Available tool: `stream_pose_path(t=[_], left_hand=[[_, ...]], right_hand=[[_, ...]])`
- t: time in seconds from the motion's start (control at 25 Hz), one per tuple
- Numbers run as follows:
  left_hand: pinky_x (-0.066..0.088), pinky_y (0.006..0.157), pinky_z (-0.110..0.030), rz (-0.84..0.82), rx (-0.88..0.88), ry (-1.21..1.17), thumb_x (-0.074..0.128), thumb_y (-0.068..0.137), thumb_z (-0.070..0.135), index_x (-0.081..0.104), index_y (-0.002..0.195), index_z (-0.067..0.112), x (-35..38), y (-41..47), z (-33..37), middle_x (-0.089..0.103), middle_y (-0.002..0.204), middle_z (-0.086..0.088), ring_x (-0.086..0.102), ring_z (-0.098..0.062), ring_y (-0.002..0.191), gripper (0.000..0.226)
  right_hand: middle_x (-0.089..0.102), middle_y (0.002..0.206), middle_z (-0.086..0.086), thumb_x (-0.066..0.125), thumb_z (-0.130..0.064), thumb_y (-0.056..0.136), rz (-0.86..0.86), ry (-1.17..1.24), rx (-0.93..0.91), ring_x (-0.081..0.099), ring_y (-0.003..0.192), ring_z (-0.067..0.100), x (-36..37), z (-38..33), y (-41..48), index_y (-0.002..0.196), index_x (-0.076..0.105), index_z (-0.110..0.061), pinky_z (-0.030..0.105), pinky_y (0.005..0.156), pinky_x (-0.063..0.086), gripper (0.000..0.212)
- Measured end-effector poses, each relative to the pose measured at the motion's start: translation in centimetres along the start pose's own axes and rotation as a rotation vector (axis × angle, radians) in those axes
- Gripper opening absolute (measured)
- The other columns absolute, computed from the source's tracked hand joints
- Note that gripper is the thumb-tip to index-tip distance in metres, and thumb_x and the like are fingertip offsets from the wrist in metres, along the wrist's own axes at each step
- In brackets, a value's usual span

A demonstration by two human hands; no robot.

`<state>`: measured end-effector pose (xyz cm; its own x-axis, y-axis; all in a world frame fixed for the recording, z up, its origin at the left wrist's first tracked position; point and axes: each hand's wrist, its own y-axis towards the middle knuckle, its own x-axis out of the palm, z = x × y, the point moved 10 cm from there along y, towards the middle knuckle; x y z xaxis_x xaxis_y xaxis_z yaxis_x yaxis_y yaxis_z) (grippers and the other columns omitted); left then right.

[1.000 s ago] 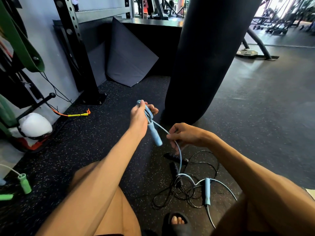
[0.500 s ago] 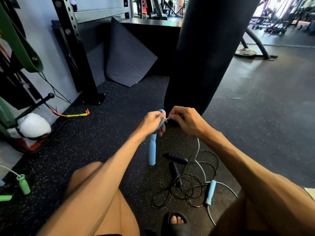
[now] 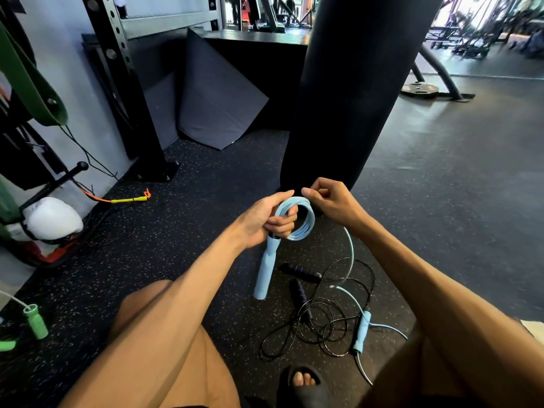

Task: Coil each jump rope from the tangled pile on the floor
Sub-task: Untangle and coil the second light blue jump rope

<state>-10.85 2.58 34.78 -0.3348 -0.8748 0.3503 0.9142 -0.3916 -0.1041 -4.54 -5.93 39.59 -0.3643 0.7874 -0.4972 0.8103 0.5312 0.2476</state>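
A: Jump rope pile first: where does it lie?
B: On the speckled floor, between the person's knees, just in front of the black punching bag. Black cord loops tangle there with the blue rope's second handle.
A: And the blue coil?
B: It's held up above the pile. The left hand has its fingers curled through the loops, and the first handle hangs below. The right hand pinches the free strand at the coil's top.
A: How to do this well?
B: I'd judge: make each turn the same size, feed without twisting, and lift slack gently so the black cord isn't dragged along.
A: Any writing?
B: None legible on the handles or the bag.
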Motion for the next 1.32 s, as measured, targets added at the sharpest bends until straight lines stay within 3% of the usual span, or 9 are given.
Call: stream_pose_path(t=[0.2, 0.32, 0.44, 0.6, 0.76, 0.84, 0.96, 1.2, 1.32], left_hand=[[0.020, 0.048, -0.024, 0.065, 0.143, -0.300, 0.029, 0.104, 0.035, 0.046, 0.075, 0.012, -1.6, -0.2, 1.9, 0.024, 0.043, 0.008, 0.012, -0.009, 0.040, 0.040], [0.024, 0.052, -0.024, 0.244, 0.258, -0.417, 0.022, 0.106, 0.036, 0.047, 0.081, 0.012, -4.3, -0.4, 2.7, 0.030, 0.047, 0.005, 0.022, -0.008, 0.040, 0.043], [0.028, 0.059, -0.026, 0.473, 0.370, -0.475, 0.023, 0.107, 0.034, 0.048, 0.084, 0.011, -7.4, -1.5, 3.4, 0.035, 0.055, 0.002, 0.031, -0.010, 0.044, 0.041], [0.040, 0.056, -0.027, 0.808, 0.496, -0.378, 0.032, 0.107, 0.024, 0.048, 0.085, 0.007, -11.1, -3.8, 4.4, 0.042, 0.061, -0.004, 0.042, -0.014, 0.048, 0.032], [0.047, 0.056, -0.024, 0.983, 0.533, 0.074, 0.037, 0.106, 0.020, 0.052, 0.088, 0.005, -12.4, -5.0, 5.7, 0.050, 0.057, -0.005, 0.051, -0.012, 0.044, 0.027], [0.047, 0.055, -0.019, 0.983, 0.489, 0.345, 0.039, 0.105, 0.019, 0.055, 0.090, 0.003, -11.5, -5.0, 6.0, 0.056, 0.055, -0.006, 0.055, -0.010, 0.043, 0.027], [0.048, 0.052, -0.022, 0.874, 0.391, 0.533, 0.044, 0.103, 0.021, 0.061, 0.090, 0.002, -9.9, -4.2, 5.6, 0.060, 0.058, -0.007, 0.057, -0.011, 0.045, 0.029], [0.043, 0.044, -0.024, 0.546, 0.239, 0.634, 0.039, 0.105, 0.027, 0.066, 0.087, 0.003, -5.9, -1.6, 3.5, 0.057, 0.056, -0.011, 0.051, -0.015, 0.043, 0.040], [0.036, 0.043, -0.026, 0.350, 0.135, 0.501, 0.034, 0.106, 0.030, 0.063, 0.079, 0.004, -4.1, -0.2, 1.3, 0.047, 0.047, -0.007, 0.042, -0.018, 0.040, 0.047]], right_hand=[[0.055, 0.063, 0.009, 0.053, -0.019, 0.101, -0.033, 0.119, 0.228, 0.048, 0.054, 0.017, 2.5, 2.5, -0.8, 0.079, 0.052, -0.011, 0.026, 0.047, 0.038, 0.023], [0.061, 0.069, 0.014, 0.050, -0.017, 0.102, -0.113, 0.145, 0.363, 0.059, 0.055, 0.024, 3.6, 3.4, -1.8, 0.092, 0.052, -0.004, 0.031, 0.049, 0.055, 0.017], [0.064, 0.075, 0.021, 0.049, -0.013, 0.102, -0.276, 0.178, 0.457, 0.065, 0.059, 0.032, 5.6, 3.4, -3.3, 0.104, 0.051, 0.003, 0.037, 0.054, 0.060, 0.016], [0.067, 0.082, 0.023, 0.053, -0.013, 0.101, -0.549, 0.049, 0.503, 0.068, 0.067, 0.035, 8.1, 3.5, -5.4, 0.105, 0.055, 0.008, 0.040, 0.062, 0.060, 0.022], [0.063, 0.074, 0.011, 0.058, -0.011, 0.097, -0.538, -0.089, 0.320, 0.061, 0.064, 0.023, 8.1, 1.2, -4.3, 0.104, 0.060, 0.001, 0.030, 0.057, 0.052, 0.015], [0.062, 0.073, 0.007, 0.059, -0.013, 0.097, -0.449, -0.196, 0.136, 0.058, 0.064, 0.018, 7.2, -1.0, -2.9, 0.099, 0.065, -0.003, 0.024, 0.055, 0.047, 0.012], [0.062, 0.075, 0.003, 0.056, -0.014, 0.097, -0.284, -0.291, -0.087, 0.058, 0.066, 0.014, 5.2, -3.5, -1.8, 0.094, 0.066, -0.010, 0.023, 0.060, 0.047, 0.012], [0.051, 0.073, -0.016, 0.052, -0.014, 0.099, 0.010, -0.368, -0.246, 0.052, 0.066, -0.005, 1.2, -5.3, -1.1, 0.092, 0.065, -0.010, 0.010, 0.060, 0.038, 0.016], [0.054, 0.078, -0.016, 0.055, -0.017, 0.098, 0.064, -0.378, -0.245, 0.053, 0.067, -0.004, 0.3, -4.6, -0.8, 0.091, 0.066, -0.013, 0.011, 0.061, 0.039, 0.013]])
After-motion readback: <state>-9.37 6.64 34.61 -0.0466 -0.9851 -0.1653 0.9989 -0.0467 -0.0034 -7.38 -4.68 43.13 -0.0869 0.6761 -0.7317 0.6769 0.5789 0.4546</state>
